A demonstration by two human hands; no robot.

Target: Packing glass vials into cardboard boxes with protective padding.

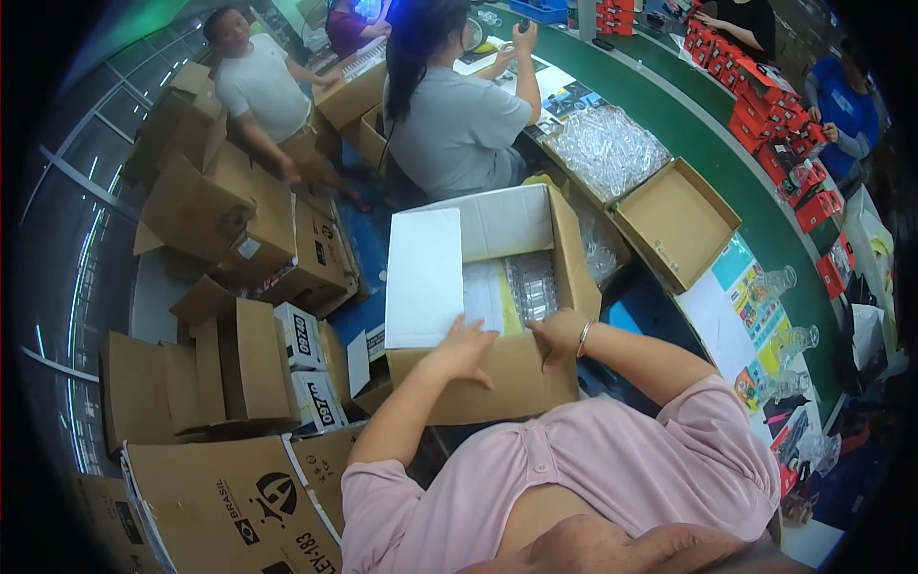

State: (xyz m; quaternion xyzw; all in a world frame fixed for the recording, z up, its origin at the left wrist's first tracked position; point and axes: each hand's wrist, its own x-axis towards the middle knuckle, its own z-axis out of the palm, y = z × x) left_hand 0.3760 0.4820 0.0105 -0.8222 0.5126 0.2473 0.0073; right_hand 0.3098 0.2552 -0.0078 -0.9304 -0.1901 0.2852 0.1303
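A cardboard box (497,387) with white inner walls stands open in front of my body. My left hand (464,352) lies over its near rim beside a white panel (424,277), fingers spread over the edge and thumb down the outer wall. The near right part of the rim is gripped by my right hand (562,337), with a bangle on the wrist. Inside the box, clear glass-like pieces (532,287) lie along the right side, next to white and yellowish sheets (486,295). The box's near inner floor is hidden by its wall.
Open cartons (215,368) and a large carton (220,497) crowd the left. A bin of clear pieces (607,148) and a shallow cardboard tray (679,225) sit ahead right. Clear glassware (794,340) lines the green-edged table. Co-workers (459,124) are beyond, near red boxes (755,96).
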